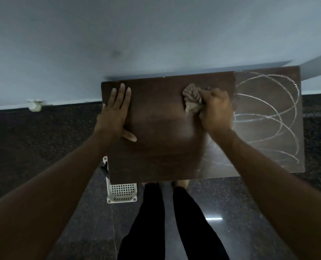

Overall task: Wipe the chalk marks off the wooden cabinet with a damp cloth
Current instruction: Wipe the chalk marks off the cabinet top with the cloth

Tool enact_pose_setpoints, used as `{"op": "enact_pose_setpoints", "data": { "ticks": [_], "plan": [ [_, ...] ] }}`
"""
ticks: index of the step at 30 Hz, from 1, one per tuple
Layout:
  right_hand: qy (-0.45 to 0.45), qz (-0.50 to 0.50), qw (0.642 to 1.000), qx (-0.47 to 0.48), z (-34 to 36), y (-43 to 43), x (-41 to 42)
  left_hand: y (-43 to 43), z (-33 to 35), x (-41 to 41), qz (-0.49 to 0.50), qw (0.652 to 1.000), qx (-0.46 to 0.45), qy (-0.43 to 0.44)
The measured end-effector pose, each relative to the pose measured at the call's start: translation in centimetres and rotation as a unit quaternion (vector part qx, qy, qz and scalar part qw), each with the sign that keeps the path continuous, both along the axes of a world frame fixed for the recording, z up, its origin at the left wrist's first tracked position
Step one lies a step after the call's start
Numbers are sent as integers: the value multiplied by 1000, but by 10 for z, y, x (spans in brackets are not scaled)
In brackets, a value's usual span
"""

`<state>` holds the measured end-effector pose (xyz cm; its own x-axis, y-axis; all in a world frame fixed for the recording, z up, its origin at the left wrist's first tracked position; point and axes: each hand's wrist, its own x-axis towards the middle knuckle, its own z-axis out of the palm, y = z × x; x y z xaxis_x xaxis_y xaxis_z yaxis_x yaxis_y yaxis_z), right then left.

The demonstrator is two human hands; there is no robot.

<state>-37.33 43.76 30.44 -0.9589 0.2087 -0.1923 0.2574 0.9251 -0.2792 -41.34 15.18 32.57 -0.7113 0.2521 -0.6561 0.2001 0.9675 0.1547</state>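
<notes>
Two hands on cabinet point(156, 156): left hand point(114, 113) flat at its left edge, right hand point(216, 111) clenching cloth point(192, 99) beside chalk marks point(264, 115).

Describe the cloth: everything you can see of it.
The cloth is a pale beige-grey rag, crumpled into a wrinkled wad. The right hand grips it from its right side, fingers curled round it, and it sits on the dark wooden cabinet top, toward the back, just left of the white chalk marks. Part of it is hidden under the hand. Whether it is damp cannot be told.
</notes>
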Motion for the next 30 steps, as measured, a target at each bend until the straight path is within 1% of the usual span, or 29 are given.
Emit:
{"op": "enact_pose_setpoints", "data": {
  "ticks": [3,6,7,11,15,19,22,24,28,30],
  "plan": [
    [11,-37,999,19,1,-6,-31,0,0,0,-2,1000,-1,3],
    [0,-60,998,13,4,-34,-31,-3,-2,0,-8,1000,3,6],
    [-5,-43,999,7,5,-46,-25,-4,-2,0,-10,1000,2,6],
    [3,93,995,-24,4,-100,24,-4,-2,0,-34,999,-18,17],
    [13,166,985,-53,2,-136,88,-10,-4,-4,-75,996,-26,32],
    [-10,232,971,-60,-5,-125,124,-25,-9,-12,-136,990,-12,40],
    [-21,254,965,-55,-6,-103,118,-38,-11,-17,-183,982,-3,49],
    [-12,229,973,-39,-3,-90,99,-45,-12,-20,-201,978,13,54],
    [-13,74,996,-54,2,-88,40,-53,-14,-33,-207,973,60,81],
    [-1,35,998,-51,2,-104,21,-56,-17,-37,-209,970,85,92]
  ]
}}
